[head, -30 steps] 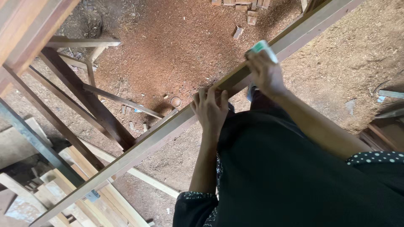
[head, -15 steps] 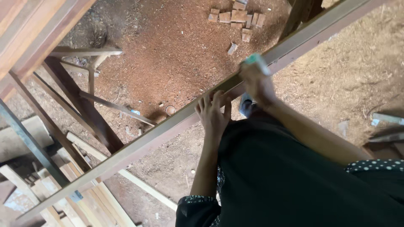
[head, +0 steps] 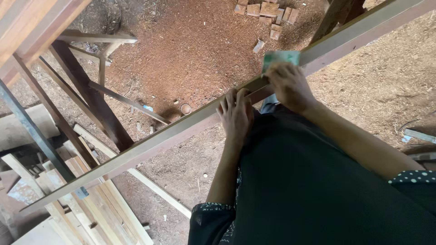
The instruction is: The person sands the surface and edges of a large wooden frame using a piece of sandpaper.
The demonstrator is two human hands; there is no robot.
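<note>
A long wooden beam [head: 150, 141] runs diagonally from lower left to upper right across the view. My left hand [head: 236, 113] lies flat on its top, fingers spread, steadying it. My right hand [head: 290, 86] presses a green piece of sandpaper [head: 280, 58] onto the beam a little farther up and right. Both forearms reach over a black garment [head: 318, 181] that fills the lower right.
Red sawdust covers the ground [head: 195, 50]. Small wood blocks [head: 268, 11] lie at the top. Dark wooden frame legs [head: 86, 95] stand at left, stacked planks [head: 104, 208] lie at lower left, and a loose slat [head: 159, 190] rests under the beam.
My right hand with the sandpaper has slid down the beam toward my left hand. The view has shifted slightly, bringing the wood blocks further into sight.
</note>
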